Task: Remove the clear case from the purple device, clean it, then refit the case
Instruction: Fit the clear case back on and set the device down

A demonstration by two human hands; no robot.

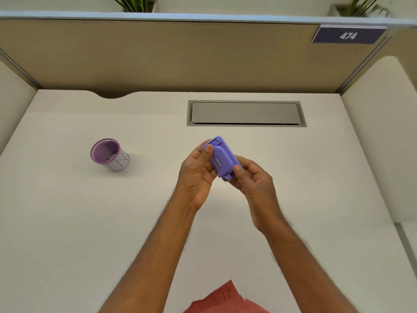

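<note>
1. Two hands hold the purple device (222, 159) above the white desk (67, 211): the left hand (197, 175) clasps its upper end with the thumb on top, and the right hand (252, 177) pinches its lower end.
2. It looks light and rigid, smooth plastic (likely slippery), so gripping the long edges seems safest.
3. Whether the clear case is on it, I cannot tell.
4. Readable writing: a plate on the partition (348, 35) says "474"; the purple-rimmed cup (110, 154) carries blue marks, perhaps an "N".
</note>
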